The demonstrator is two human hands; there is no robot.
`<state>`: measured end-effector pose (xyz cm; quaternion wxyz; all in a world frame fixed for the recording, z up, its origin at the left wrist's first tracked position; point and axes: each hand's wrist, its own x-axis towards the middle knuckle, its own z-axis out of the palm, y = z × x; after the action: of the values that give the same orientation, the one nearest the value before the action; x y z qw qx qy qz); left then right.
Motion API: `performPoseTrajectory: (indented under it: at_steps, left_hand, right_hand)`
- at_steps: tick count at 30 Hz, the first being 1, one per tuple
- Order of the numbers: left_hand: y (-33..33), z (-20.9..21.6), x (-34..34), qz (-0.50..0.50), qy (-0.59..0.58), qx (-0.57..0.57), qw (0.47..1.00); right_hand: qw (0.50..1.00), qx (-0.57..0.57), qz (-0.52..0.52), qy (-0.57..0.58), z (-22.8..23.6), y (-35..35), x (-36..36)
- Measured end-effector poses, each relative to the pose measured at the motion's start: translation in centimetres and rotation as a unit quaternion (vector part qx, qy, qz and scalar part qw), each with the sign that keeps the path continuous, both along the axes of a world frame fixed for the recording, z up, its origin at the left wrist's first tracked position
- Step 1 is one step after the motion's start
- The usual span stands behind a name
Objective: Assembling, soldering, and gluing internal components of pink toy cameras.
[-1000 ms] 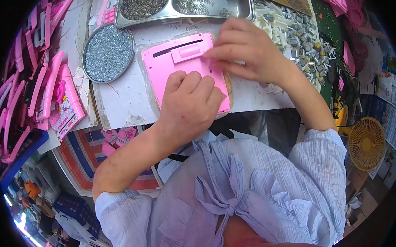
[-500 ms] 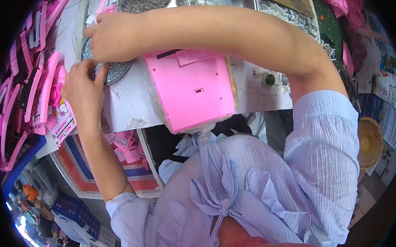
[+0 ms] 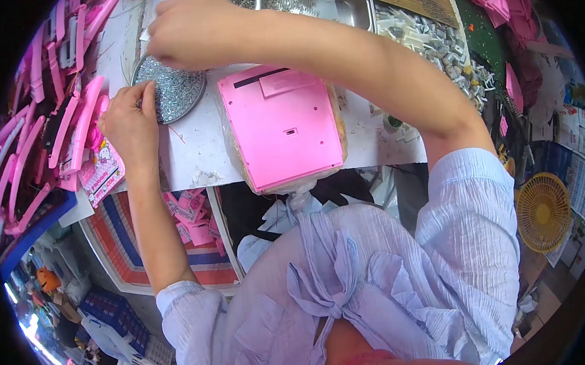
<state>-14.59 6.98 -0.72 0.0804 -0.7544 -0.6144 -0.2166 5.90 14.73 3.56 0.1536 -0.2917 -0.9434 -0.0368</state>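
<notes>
Beside the left rim of a round metal dish (image 3: 176,90) of small silver screws is my left hand (image 3: 130,124), its fingers curled and thumb close to them. Whatever it holds cannot be made out. My right arm reaches across the table, and my right hand (image 3: 191,33) is past the dish's far edge. Its fingers are bent in, their tips partly hidden. A flat pink plastic panel (image 3: 278,147) with small holes lies before me on a clear-wrapped pad. On the panel's far end sits a smaller pink piece (image 3: 291,83).
Long curved pink parts (image 3: 84,123) pile up at the left, beside a printed pink card (image 3: 103,171). At the far right lie small white and grey pieces (image 3: 423,40) and a metal tray (image 3: 347,10). Below the table, a striped box (image 3: 132,255) holds pink parts.
My right hand has moved away from my left hand, toward the far side, uncovering more of the screw dish. The whole view has shifted slightly.
</notes>
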Motion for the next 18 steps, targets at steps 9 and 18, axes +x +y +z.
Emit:
performPoseTrajectory:
  at_steps: [9,18]
  left_hand:
    - [1.6,0.0,0.7,0.039,0.044,0.074,0.996]
    - [-4.8,4.4,5.8,-0.095,-0.678,-0.346,0.641]
  right_hand:
    - [0.976,-0.092,-0.012,0.197,-1.1,-2.2,7.7]
    - [0.890,-0.231,0.150,0.363,1.9,-5.0,7.2]
